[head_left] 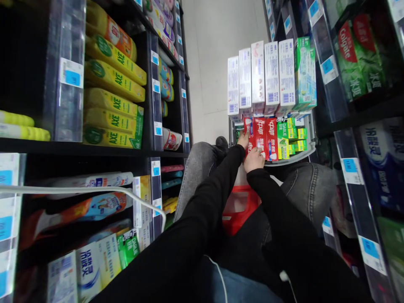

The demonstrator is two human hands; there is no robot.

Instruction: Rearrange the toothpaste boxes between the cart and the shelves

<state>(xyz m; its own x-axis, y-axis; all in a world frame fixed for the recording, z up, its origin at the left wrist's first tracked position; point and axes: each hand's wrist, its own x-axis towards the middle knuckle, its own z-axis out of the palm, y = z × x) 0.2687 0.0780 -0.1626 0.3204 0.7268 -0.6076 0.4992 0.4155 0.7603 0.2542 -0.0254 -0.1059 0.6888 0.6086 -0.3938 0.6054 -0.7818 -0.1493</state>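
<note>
A basket (pixel 311 148) stands on the floor between my knees, packed with toothpaste boxes. My left hand (pixel 243 140) has its fingers closed at the left side of the leftmost red toothpaste box (pixel 249 126). At that box's near end is my right hand (pixel 254 160), its fingers curled against it and partly hidden. Two more red toothpaste boxes (pixel 266 134) lie just to the right, followed by a green and yellow Darlie box (pixel 283 141). Several white boxes (pixel 267 75) and a green-and-blue box (pixel 305 71) stand in a row along the basket's far side.
Shelves flank the narrow aisle. On the left are yellow AXE bottles (pixel 116 84) and lower toothpaste boxes (pixel 90 269); on the right, green Colgate packs (pixel 360 59). A red plastic piece (pixel 240 206) lies under my arms. A white cable (pixel 78 190) crosses at left.
</note>
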